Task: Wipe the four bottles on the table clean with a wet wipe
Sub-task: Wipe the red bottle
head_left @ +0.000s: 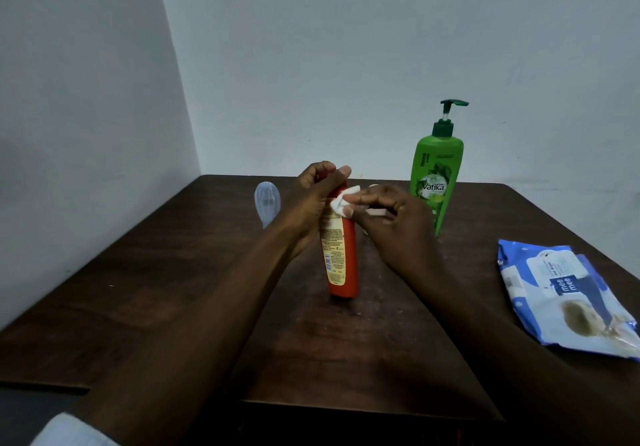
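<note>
Wooden table, red bottle, green pump bottle, clear bottle, wipes pack

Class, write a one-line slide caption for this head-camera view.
Left hand steadies the red bottle while the right hand presses a wet wipe to it; green pump bottle stands behind.

The orange-red bottle is standing upright in the middle of the table, its yellow label facing the camera. The left hand is gripping its top, and the right hand is pinching a small crumpled white wet wipe against its upper side. The green pump bottle is standing upright behind it to the right, nozzle pointing right, and a translucent bluish bottle is standing behind to the left.
</note>
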`<action>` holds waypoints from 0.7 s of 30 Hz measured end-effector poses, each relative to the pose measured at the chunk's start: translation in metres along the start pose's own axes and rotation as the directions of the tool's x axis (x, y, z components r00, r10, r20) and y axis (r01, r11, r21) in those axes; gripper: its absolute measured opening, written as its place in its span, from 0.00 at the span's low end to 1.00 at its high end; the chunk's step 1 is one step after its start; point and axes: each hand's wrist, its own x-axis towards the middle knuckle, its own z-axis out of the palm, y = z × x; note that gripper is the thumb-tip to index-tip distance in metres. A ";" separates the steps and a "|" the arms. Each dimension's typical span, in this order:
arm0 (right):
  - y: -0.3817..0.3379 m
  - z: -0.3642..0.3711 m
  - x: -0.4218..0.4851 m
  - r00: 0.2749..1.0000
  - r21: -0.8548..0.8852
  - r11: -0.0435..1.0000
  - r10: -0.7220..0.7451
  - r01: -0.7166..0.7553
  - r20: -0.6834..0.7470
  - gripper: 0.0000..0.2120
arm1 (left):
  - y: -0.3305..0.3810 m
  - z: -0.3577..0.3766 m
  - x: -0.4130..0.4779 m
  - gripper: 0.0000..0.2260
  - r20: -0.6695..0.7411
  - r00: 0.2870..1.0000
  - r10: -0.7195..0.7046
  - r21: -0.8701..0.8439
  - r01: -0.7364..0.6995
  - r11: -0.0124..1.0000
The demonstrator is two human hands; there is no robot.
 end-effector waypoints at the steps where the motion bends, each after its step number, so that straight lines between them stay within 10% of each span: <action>1: 0.002 0.002 -0.006 1.000 -0.020 1.000 -0.006 0.006 0.007 0.08 | 0.000 -0.002 -0.001 0.05 -0.004 1.000 -0.004 -0.019 0.004 1.000; 21: 0.008 -0.002 -0.074 0.956 -0.310 0.946 0.000 0.095 0.293 0.07 | -0.009 -0.011 -0.006 0.11 -0.095 0.992 0.082 -0.006 -0.083 0.996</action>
